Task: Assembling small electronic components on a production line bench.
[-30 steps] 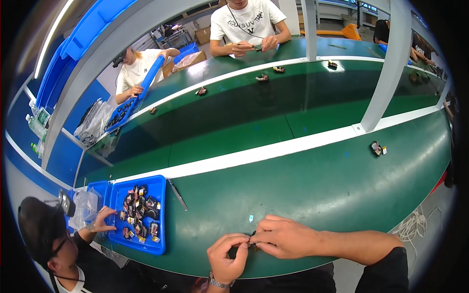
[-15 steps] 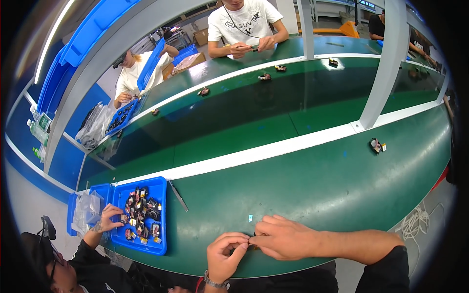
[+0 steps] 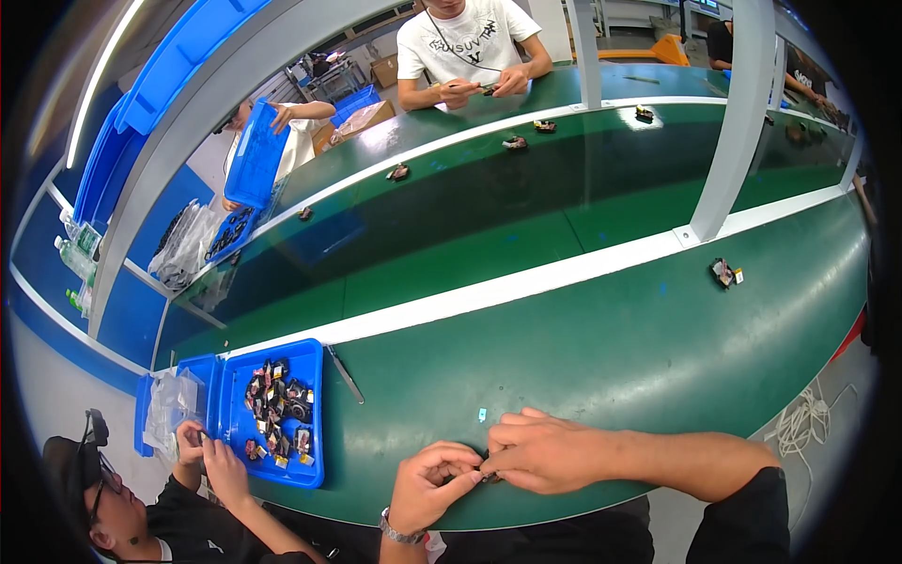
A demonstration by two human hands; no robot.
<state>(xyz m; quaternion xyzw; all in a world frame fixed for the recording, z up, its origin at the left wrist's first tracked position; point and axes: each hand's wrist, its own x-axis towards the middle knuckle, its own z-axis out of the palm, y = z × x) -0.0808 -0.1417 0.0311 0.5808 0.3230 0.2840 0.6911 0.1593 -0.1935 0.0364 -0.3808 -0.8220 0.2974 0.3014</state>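
Here, fingers point(image 3: 505, 459) on small part point(image 3: 489, 477), green tabletop point(image 3: 583, 348), white rail point(image 3: 470, 299), coiled cable point(image 3: 805, 422)

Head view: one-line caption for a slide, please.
Bare left hand and right hand meet at a small dark part over a green tabletop, right of a blue rectangular tray.

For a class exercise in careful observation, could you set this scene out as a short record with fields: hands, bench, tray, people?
Left hand: thumb and fingers pinching a small dark part, mostly hidden
Right hand: fingertips on the same part
Bench: green; small light-blue piece beyond the hands
Blue tray: left of the hands, holding small assemblies
Slim metal tool: right of the tray
Person at left: black top
Person opposite: white shirt
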